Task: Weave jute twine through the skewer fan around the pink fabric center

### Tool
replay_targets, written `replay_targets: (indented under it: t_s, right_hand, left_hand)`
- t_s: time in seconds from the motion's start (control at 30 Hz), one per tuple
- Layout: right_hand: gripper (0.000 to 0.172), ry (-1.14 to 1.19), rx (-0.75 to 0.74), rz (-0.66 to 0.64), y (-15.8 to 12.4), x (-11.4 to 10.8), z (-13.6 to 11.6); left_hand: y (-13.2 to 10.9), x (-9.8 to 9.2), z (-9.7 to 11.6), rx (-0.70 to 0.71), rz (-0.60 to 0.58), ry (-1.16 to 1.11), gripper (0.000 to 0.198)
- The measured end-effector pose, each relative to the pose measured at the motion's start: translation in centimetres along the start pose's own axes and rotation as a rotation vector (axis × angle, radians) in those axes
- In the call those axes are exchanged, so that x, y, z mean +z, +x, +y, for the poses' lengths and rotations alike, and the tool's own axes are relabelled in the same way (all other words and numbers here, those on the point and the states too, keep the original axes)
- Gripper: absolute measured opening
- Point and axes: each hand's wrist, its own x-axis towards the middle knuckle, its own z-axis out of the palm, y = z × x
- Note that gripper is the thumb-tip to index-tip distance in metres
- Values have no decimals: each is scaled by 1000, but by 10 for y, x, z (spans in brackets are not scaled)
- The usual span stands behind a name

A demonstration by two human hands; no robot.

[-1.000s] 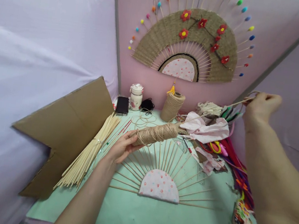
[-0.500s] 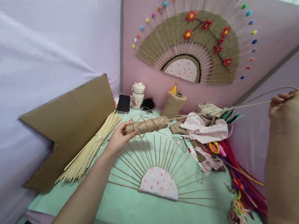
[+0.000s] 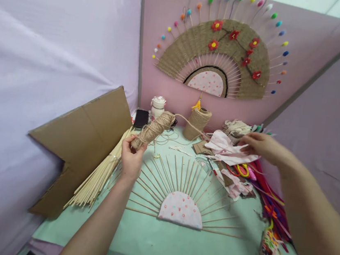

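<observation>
My left hand (image 3: 131,158) grips the lower end of a small roll of jute twine (image 3: 154,130), tilted up to the right above the table. From the roll's top a loose strand sags rightward. My right hand (image 3: 256,145) is closed with fingers pinched on the twine, over a pale pink cloth piece (image 3: 225,146); the strand near its fingertips is hard to make out. Below the hands lies a half-circle base (image 3: 181,208) covered in pink dotted cloth, with thin sticks fanning out from its curved edge.
A large twine cone (image 3: 197,123) stands at the back beside a white jar (image 3: 158,107) and a black phone-like object (image 3: 141,119). Bundled sticks (image 3: 102,177) and folded cardboard (image 3: 84,142) lie left. Scissors (image 3: 242,169) and pipe cleaners (image 3: 273,198) lie right. A finished woven fan (image 3: 192,43) hangs behind.
My right hand has come down and left from high at the right, and the taut strand has slackened. My left hand has tipped the twine roll more upright and shifted it left.
</observation>
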Motion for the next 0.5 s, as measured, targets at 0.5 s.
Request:
replay_targets:
  t_s: [0.5]
  right_hand:
    - [9, 178, -538, -95, -37, 128, -115]
  left_hand:
    - [-15, 5, 0, -3, -142, 100, 48]
